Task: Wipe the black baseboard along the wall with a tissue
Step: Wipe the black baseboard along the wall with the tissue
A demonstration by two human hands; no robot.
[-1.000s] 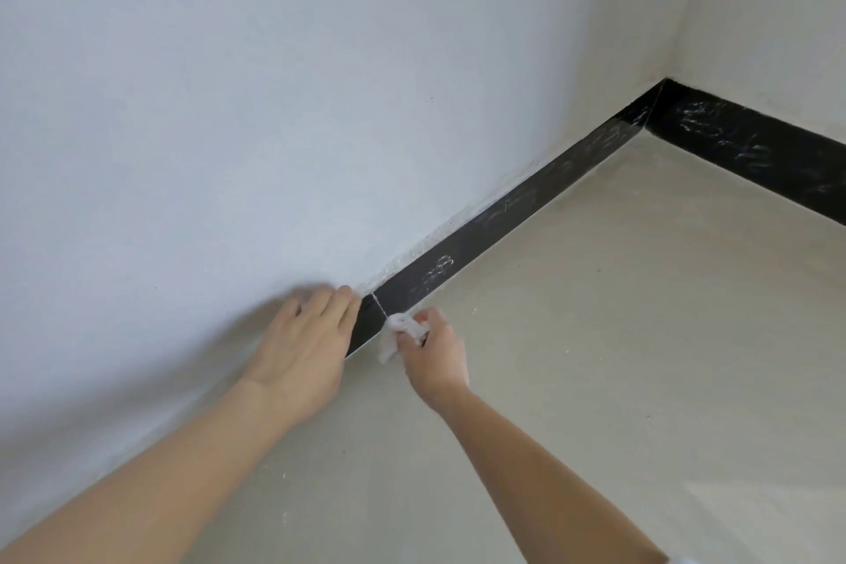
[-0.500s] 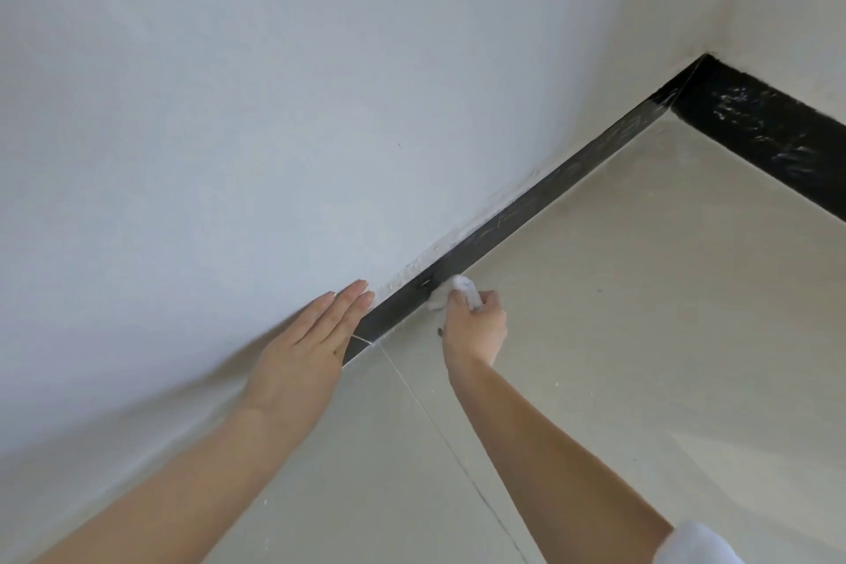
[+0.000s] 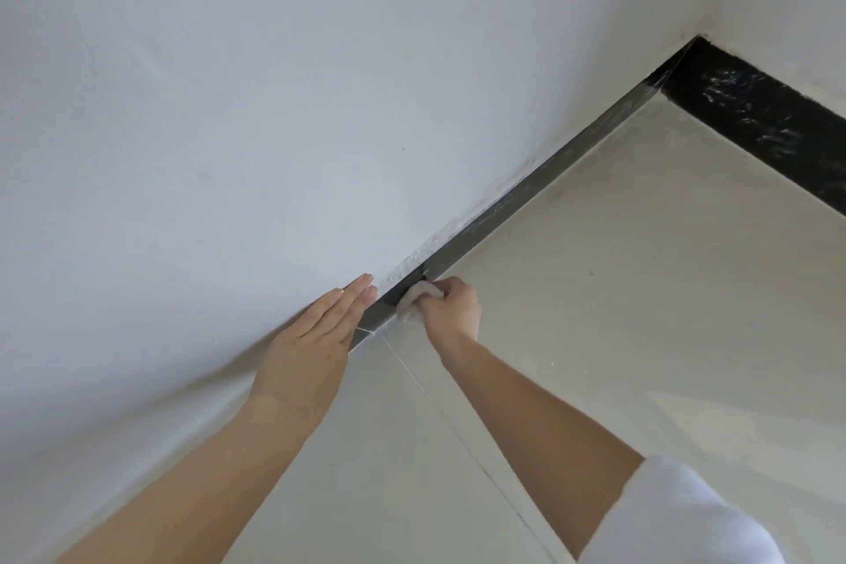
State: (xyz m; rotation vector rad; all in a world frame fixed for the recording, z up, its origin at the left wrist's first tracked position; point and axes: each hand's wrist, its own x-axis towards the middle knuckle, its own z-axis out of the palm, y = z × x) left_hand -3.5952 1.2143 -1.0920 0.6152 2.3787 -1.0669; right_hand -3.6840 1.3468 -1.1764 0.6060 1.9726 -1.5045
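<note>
Right hand (image 3: 451, 311) grip clamps a wadded tissue (image 3: 414, 295) against the black baseboard (image 3: 526, 197); left hand (image 3: 316, 334), fingers flat and together, braces the wall (image 3: 274, 105); press firmly, wiping beyond the grip toward the corner.

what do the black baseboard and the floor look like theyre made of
Baseboard: looks like glossy black tile or stone, going by its sheen and pale streaks; cannot tell which.
Floor: seems to be large beige glazed tile, with a thin joint line and a soft reflection.

A white wall (image 3: 274, 105) meets a pale tiled floor (image 3: 641, 311). A thin grout line (image 3: 458, 421) crosses the tiles. A white sleeve (image 3: 677, 522) shows at the lower right.
</note>
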